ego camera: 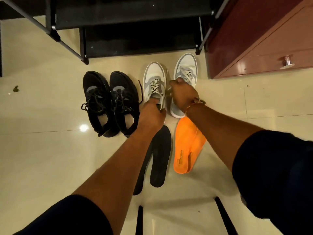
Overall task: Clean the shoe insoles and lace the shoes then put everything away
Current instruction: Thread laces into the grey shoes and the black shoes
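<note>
Two pairs of shoes stand on the tiled floor. The black pair is on the left, its laces loose. To its right is the grey-and-white pair: my left hand grips the left grey shoe at its tongue and opening, and my right hand grips the right grey shoe near its laces. Two black insoles lie overlapped on the floor under my left forearm. Beside them, two orange insoles lie stacked under my right forearm.
A black shoe rack stands just beyond the shoes. A dark red wooden cabinet with a metal knob is at the right. Black chair legs show at the bottom. Small crumbs of dirt lie at the left.
</note>
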Available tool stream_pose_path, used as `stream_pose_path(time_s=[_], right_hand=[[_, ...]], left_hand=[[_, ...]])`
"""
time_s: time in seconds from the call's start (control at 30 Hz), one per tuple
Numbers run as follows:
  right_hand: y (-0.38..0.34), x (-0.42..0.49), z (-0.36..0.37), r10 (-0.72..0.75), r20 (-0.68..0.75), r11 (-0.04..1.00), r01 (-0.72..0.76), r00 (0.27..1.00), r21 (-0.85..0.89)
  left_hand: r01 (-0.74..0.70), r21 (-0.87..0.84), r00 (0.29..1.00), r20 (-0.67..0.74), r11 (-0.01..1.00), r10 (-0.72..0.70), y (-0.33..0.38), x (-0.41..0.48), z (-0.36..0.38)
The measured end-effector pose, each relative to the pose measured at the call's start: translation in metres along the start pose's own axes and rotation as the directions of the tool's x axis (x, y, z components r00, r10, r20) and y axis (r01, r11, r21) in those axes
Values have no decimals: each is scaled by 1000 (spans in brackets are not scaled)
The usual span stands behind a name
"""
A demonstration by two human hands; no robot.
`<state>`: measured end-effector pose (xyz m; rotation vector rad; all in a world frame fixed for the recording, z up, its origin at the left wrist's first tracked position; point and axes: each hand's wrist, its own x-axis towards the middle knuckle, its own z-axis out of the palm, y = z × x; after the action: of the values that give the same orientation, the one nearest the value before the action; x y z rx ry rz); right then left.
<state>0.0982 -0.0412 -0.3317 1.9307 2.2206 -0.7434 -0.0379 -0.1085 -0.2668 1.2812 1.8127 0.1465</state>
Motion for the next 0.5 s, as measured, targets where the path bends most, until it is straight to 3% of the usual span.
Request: stream_pose_path(time_s=[0.17, 0.3, 0.5], right_hand=[[11, 28, -13, -83, 314, 972, 146, 946, -183], [12, 39, -8, -91, 332, 974, 153, 939, -165], [35, 35, -9, -208, 229, 974, 224, 951, -43]], left_hand=[[33, -37, 997, 74, 999, -30, 2, 10, 24], [25, -38, 993, 116, 999, -20, 3, 16, 35], [-12, 43, 992, 122, 999, 7, 0, 27, 42]])
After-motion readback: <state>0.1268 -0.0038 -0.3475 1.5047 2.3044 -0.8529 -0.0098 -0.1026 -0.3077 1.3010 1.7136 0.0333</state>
